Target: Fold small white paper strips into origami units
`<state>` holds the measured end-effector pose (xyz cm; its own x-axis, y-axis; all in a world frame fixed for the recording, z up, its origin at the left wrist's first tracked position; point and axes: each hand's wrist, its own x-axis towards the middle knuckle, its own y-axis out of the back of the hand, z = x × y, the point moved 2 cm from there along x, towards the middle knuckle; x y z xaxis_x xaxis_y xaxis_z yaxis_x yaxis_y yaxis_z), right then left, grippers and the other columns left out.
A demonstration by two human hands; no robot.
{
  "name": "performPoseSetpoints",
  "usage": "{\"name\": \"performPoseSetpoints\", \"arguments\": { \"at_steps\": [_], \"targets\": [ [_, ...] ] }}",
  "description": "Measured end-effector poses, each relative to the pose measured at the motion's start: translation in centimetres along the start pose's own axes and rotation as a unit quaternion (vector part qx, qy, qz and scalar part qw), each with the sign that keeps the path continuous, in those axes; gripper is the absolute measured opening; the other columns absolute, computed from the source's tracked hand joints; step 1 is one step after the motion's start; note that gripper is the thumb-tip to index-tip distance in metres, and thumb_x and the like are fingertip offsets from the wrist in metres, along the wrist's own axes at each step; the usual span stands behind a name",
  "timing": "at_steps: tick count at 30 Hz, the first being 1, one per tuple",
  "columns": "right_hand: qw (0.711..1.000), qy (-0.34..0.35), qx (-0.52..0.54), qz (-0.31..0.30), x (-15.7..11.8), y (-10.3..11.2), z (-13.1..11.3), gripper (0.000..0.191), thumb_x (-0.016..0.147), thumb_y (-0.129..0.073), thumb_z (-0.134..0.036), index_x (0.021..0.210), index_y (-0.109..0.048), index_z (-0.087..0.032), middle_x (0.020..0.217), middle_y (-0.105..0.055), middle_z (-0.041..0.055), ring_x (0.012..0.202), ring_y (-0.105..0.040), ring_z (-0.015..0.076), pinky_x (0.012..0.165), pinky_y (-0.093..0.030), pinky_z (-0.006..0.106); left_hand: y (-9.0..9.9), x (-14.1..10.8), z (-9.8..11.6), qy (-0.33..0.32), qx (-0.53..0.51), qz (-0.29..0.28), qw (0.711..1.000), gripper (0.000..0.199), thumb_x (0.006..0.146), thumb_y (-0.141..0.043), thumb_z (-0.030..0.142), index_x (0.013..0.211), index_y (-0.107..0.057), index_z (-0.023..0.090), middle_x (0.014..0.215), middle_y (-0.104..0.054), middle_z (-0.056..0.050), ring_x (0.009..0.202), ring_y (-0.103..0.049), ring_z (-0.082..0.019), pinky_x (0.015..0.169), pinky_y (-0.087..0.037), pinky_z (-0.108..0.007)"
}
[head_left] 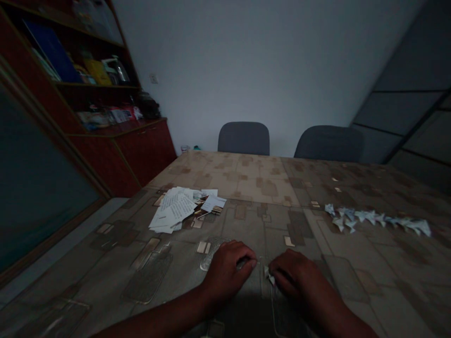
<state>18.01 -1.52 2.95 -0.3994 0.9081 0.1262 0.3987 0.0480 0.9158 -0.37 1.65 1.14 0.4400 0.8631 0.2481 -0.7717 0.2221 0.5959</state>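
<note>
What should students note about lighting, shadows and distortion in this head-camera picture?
In the head view, the scene is dim and underexposed; the left hand and right hand look dark, a shadow falls on the patterned tablecloth beneath them, and wide-angle distortion makes the wooden cabinet lean.

Papers (172,211) on table (253,188), left side; folded paper row (373,219) right; chairs (243,138) behind; cabinet (120,141) left.
</note>
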Motion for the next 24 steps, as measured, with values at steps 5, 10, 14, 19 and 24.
{"name": "performPoseSetpoints", "arguments": {
  "at_steps": [5,10,14,19,24],
  "targets": [
    [1.0,0.018,-0.002,0.005,-0.1,-0.3,0.0,0.02,0.079,-0.054,-0.006,0.067,-0.06,-0.02,0.068,-0.065,0.001,0.067,-0.06,0.0181,0.065,-0.043,0.028,-0.1,0.0,0.0,0.004,-0.001,-0.002,1.0,0.008,0.081,-0.061,0.014,0.078,-0.068,0.018,0.078,-0.068,-0.002,0.078,-0.06,-0.018,0.073,-0.039,-0.027],
    [0.999,0.013,0.034,0.006,-0.1,0.2,0.6,0.016,0.082,-0.055,-0.007,0.075,-0.063,-0.02,0.074,-0.067,0.0029,0.072,-0.061,0.02,0.066,-0.044,0.029,0.0,0.1,-0.1,0.007,0.006,-0.004,1.0,0.008,0.081,-0.062,0.013,0.077,-0.068,0.018,0.077,-0.068,-0.002,0.077,-0.06,-0.018,0.072,-0.038,-0.027],
    [0.998,0.04,0.048,0.017,-0.1,0.8,1.7,0.017,0.086,-0.054,-0.011,0.076,-0.063,-0.02,0.075,-0.067,0.0022,0.072,-0.061,0.019,0.067,-0.044,0.03,-0.1,0.0,-0.2,0.007,0.006,-0.007,1.0,0.008,0.081,-0.062,0.014,0.077,-0.068,0.018,0.075,-0.066,-0.001,0.076,-0.059,-0.017,0.07,-0.038,-0.027],
    [0.996,0.078,0.024,0.019,-0.1,2.6,3.1,0.019,0.091,-0.051,-0.017,0.078,-0.065,-0.021,0.076,-0.066,0.0028,0.071,-0.061,0.0185,0.065,-0.045,0.03,0.0,-0.1,-0.3,0.0,-0.008,-0.01,1.0,0.009,0.083,-0.06,0.016,0.078,-0.067,0.018,0.076,-0.065,-0.001,0.077,-0.059,-0.017,0.072,-0.038,-0.027],
    [0.996,0.062,-0.013,0.058,-1.2,5.7,6.2,0.02,0.094,-0.052,-0.024,0.083,-0.068,-0.022,0.08,-0.07,0.005,0.073,-0.064,0.0197,0.066,-0.048,0.031,-0.1,0.0,-0.5,0.007,-0.011,-0.018,1.0,0.011,0.084,-0.058,0.017,0.077,-0.067,0.018,0.075,-0.065,-0.002,0.077,-0.059,-0.018,0.073,-0.038,-0.028]
  ]
}}
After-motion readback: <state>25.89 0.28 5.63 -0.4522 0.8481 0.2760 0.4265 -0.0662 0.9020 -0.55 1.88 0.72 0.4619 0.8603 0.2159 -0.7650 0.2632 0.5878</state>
